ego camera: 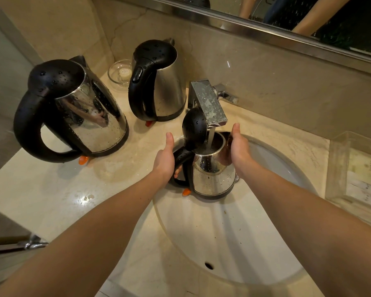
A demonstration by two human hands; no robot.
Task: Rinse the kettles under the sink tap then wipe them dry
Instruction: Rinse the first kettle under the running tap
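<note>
A steel kettle (212, 176) with a black handle and its black lid raised stands in the white sink (234, 243), under the chrome tap (208, 101). Water runs from the tap into its open top. My left hand (165, 157) grips the kettle's black handle, thumb up. My right hand (239, 148) presses on the kettle's right side near the rim. Two more wet steel kettles stand on the counter with lids shut: a large one (84, 112) at the left and another (161, 82) behind it near the wall.
A small glass dish (120, 71) sits in the back corner by the wall. A clear tray (356, 172) lies on the counter at the right. The beige stone counter (51, 189) is wet. A mirror (287, 13) runs along the back wall.
</note>
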